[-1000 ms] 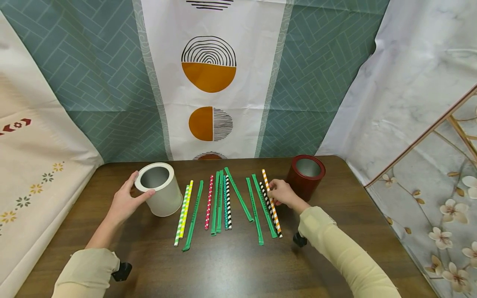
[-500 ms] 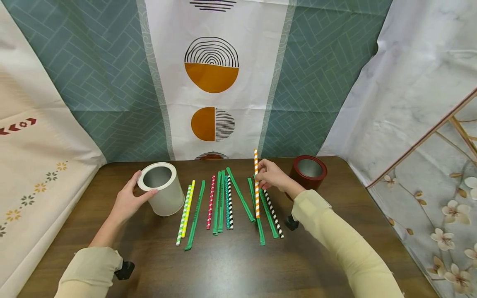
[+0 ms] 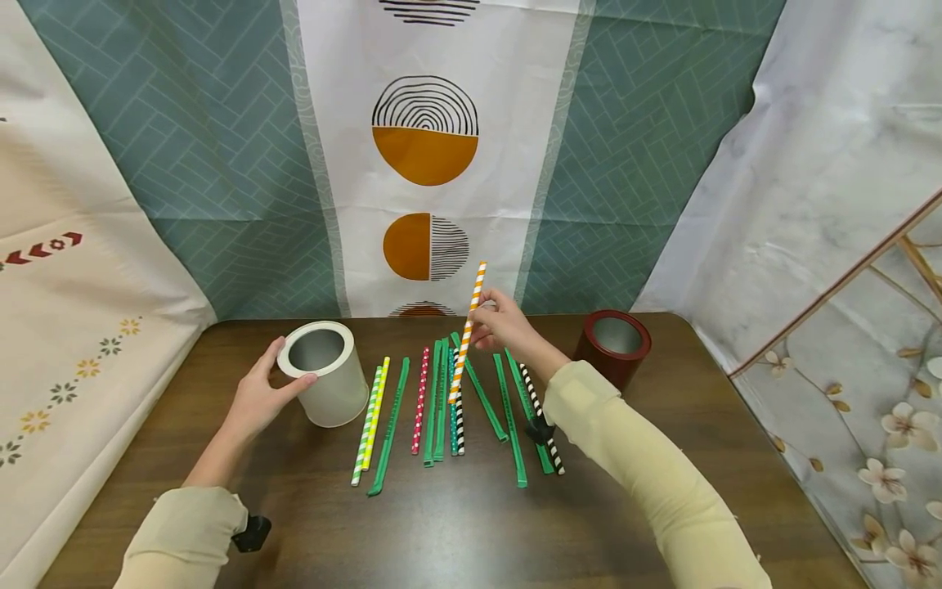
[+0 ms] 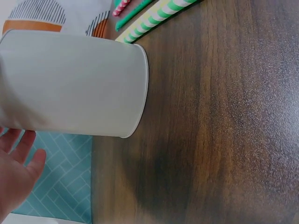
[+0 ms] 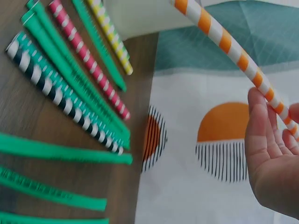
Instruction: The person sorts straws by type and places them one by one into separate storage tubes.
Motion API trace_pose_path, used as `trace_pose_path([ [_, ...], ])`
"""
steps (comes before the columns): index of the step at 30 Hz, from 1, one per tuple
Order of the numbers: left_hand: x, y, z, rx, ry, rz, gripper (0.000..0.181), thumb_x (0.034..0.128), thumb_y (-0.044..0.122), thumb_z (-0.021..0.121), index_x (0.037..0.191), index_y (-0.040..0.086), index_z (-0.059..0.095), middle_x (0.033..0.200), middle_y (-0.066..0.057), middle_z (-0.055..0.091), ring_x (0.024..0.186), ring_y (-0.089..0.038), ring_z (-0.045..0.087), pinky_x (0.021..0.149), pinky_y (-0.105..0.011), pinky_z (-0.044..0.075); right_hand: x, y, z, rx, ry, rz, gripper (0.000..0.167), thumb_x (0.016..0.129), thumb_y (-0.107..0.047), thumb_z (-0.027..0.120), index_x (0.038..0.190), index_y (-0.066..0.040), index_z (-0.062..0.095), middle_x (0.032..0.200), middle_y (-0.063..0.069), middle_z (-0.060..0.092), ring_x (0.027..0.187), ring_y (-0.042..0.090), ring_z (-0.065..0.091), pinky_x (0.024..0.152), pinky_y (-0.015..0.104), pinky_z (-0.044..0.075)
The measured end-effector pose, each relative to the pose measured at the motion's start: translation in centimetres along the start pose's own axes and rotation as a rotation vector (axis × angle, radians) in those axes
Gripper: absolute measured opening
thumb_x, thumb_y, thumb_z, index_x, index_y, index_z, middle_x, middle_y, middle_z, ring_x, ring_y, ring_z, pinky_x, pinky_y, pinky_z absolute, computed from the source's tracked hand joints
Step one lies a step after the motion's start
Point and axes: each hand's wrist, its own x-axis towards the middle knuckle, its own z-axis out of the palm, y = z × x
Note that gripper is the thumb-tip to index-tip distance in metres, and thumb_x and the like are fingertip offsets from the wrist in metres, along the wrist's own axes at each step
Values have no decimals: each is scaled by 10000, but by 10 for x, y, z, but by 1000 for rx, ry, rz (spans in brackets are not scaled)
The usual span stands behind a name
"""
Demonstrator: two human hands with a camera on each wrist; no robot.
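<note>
My right hand (image 3: 508, 327) pinches an orange-and-white striped paper straw (image 3: 461, 360) near its middle, held up above the other straws and leaning slightly. In the right wrist view the orange straw (image 5: 233, 52) runs diagonally from the fingers. On the left, my left hand (image 3: 253, 401) holds the white canister (image 3: 337, 397), thumb on the near rim and fingers at its far left side. The canister stands upright; its grey inside shows from above. In the left wrist view the fingertips touch the canister wall (image 4: 74, 84).
Between the canisters lie a green-striped straw (image 3: 365, 433), a yellow straw (image 3: 377, 415), a red dotted straw (image 3: 420, 401), a black-striped straw (image 3: 460, 429) and several green-wrapped straws (image 3: 390, 425). A dark red canister (image 3: 603, 364) stands at right on the wooden table (image 3: 412, 540).
My right hand has lifted the orange-striped straw from the table's right side and carried it left and upward. The left hand stays at the white canister.
</note>
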Motion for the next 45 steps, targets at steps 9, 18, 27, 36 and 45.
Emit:
trace_pose_path([
  [9, 0, 0, 2, -24, 9, 1, 869, 792, 389, 623, 1433, 124, 100, 1446, -213, 180, 1226, -452, 283, 909, -593, 289, 12, -18, 33, 118, 80, -89, 130, 844, -27, 492, 941, -74, 419, 722, 38, 573, 542, 152, 580, 537, 263, 488],
  [18, -2, 2, 2, -66, 0, 0, 868, 797, 376, 622, 1434, 125, 89, 1437, -213, 201, 1202, -410, 332, 888, -571, 321, 19, -35, 65, 230, 93, -200, 211, 846, -10, 511, 1029, 26, 411, 790, 65, 589, 584, 109, 613, 547, 219, 495],
  [27, -1, 1, 4, -79, 25, 8, 865, 787, 360, 638, 1431, 116, 115, 1430, -197, 232, 1190, -374, 350, 899, -550, 314, 23, -38, 98, 243, 87, -285, 145, 843, 2, 520, 957, -29, 436, 775, 23, 573, 631, 111, 630, 639, 346, 528],
  [36, -2, 1, 4, -71, 18, -4, 869, 789, 379, 631, 1433, 133, 102, 1425, -198, 245, 1181, -375, 354, 888, -548, 326, 22, -30, 125, 155, 48, -282, 184, 840, -16, 531, 1000, 0, 441, 877, 224, 598, 729, 246, 647, 656, 312, 527],
  [45, -1, 0, 4, -73, 21, -4, 867, 791, 379, 628, 1433, 128, 101, 1420, -205, 249, 1177, -377, 356, 884, -548, 326, 22, -13, 146, 14, 57, -289, 159, 849, -67, 536, 987, -19, 474, 894, 223, 639, 801, 318, 640, 652, 300, 522],
])
